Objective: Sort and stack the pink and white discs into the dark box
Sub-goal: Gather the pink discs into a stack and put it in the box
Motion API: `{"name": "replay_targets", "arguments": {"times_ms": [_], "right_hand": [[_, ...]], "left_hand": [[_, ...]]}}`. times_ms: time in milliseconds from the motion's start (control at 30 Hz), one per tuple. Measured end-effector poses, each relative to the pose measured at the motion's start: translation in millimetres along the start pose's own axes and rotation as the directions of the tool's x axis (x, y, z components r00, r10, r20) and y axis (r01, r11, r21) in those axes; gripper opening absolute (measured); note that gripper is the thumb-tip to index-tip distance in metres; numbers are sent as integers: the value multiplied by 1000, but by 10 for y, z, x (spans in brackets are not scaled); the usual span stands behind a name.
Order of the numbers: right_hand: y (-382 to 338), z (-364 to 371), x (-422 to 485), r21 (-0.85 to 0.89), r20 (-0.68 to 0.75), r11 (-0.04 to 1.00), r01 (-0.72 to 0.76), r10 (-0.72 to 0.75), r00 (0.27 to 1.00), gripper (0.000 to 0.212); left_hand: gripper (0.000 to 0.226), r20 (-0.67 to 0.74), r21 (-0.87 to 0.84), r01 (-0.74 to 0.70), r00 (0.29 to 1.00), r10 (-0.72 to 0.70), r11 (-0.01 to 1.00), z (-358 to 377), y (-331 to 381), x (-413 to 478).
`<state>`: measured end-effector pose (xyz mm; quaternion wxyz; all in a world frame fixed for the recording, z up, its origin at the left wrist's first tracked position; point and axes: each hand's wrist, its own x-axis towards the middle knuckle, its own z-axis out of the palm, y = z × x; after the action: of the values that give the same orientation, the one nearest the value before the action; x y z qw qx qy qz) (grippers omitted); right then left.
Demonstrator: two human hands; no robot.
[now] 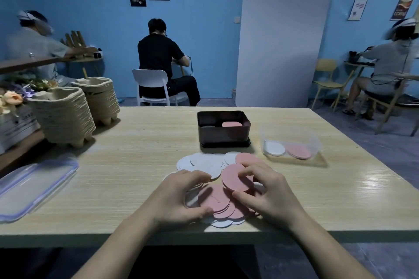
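Pile (204, 163) of pink and white discs sits centre, at the table's near edge; box (223, 135) at 12 o'clock from it, some pink already inside. Right hand (269, 190): thumb and fingertips clamped on the rim of a raised pink disc (235, 176). Left hand (181, 197): fingers curled round the pile's 9 o'clock side. Judgement: discs thin, light, fairly stiff, likely to slide on each other, so pinch at opposite rims

One wide-angle camera, worn on the person's head, is looking forward and down across a pale wooden table (127, 165). The left hand (179, 197) and right hand (269, 195), on the discs (217, 199), are sitting close to the lens in the lower centre; the blue wall (56, 18) is standing far off across the top.
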<state>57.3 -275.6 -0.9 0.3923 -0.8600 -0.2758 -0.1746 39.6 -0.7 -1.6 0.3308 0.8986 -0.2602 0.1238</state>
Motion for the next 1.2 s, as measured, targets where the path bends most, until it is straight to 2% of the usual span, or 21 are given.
{"name": "replay_targets", "arguments": {"times_ms": [267,433,633,767,1000,1200], "right_hand": [[13,6,-14,-24,3,1000,-14,14,1000,32],[21,12,-22,4,1,998,-56,56,998,36],[25,22,-11,-40,16,999,-36,37,999,36],[19,26,-2,-74,45,997,2,2,999,34],[24,19,-11,5,67,998,56,-56,996,49],[48,30,-5,-27,100,995,99,-96,990,47]], "left_hand": [[69,11,-68,59,998,-58,996,17,-14,-29],[60,-26,-121,71,997,-75,990,14,34,-60],[54,-152,-92,43,987,-57,995,-31,61,-85],[51,-197,-29,-12,980,6,1000,-41,74,-66],[56,-195,92,-43,979,60,995,53,97,92],[61,-123,122,-102,985,117,987,186,60,196]]}}
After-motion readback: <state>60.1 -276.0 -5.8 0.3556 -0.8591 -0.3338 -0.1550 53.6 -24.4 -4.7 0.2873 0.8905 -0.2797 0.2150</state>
